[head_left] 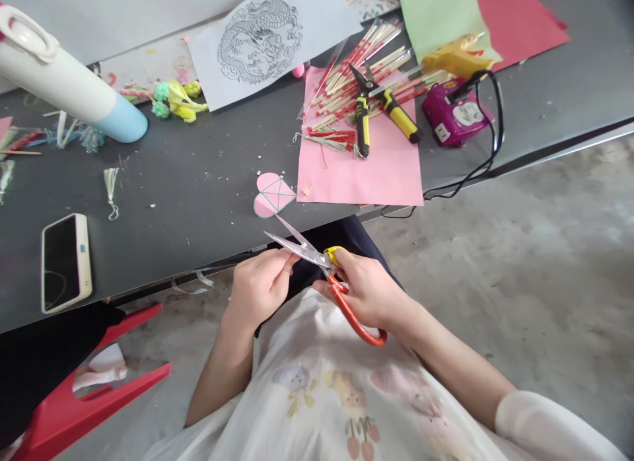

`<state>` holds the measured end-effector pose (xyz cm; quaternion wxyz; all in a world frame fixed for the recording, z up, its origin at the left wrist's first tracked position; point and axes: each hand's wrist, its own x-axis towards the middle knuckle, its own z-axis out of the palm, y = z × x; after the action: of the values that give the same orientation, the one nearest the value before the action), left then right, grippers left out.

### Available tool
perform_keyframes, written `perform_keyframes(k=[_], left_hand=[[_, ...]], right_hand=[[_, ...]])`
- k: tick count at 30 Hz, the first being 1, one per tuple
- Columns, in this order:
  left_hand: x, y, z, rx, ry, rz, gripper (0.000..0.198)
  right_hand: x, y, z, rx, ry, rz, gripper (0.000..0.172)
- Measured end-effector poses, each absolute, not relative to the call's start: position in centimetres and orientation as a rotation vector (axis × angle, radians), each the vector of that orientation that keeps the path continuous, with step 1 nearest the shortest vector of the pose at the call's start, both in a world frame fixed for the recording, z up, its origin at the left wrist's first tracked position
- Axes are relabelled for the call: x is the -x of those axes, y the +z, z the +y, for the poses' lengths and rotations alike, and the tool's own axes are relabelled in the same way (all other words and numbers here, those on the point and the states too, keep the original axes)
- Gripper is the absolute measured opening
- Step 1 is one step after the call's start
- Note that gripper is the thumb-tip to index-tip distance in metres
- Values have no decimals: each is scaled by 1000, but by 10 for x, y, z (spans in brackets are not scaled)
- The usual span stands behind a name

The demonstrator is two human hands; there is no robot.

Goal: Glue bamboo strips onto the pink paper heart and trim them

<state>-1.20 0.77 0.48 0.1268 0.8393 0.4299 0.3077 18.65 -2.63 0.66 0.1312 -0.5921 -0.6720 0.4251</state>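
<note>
My right hand (pixel 371 289) is closed around a pair of scissors (pixel 354 319) with red-orange handles, held above my lap in front of the table edge. The blades are spread and point up and to the left. Something yellow (pixel 333 253) shows by the right fingers at the scissors' pivot. My left hand (pixel 260 286) is closed in a pinch right beside the lower blade; what it pinches is too small to make out. A tiny pale bit shows near the blades. Beyond the blade tips, a pink paper heart (pixel 273 195) with green lines lies on the table.
Pliers (pixel 363 124), wrapped sticks (pixel 356 65) and tassels lie on pink paper (pixel 386 180). To their right stands a purple device (pixel 456 114) with a black cord. A phone (pixel 64 263), a tumbler (pixel 74 84) and a dragon print (pixel 260 38) are also on the table (pixel 198 177).
</note>
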Motion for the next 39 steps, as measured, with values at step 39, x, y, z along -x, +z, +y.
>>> perform_keyframes(k=[39], left_hand=[[11, 29, 7, -2183, 962, 1288, 22]], right_hand=[[-191, 15, -19, 1562, 1062, -2102, 38]])
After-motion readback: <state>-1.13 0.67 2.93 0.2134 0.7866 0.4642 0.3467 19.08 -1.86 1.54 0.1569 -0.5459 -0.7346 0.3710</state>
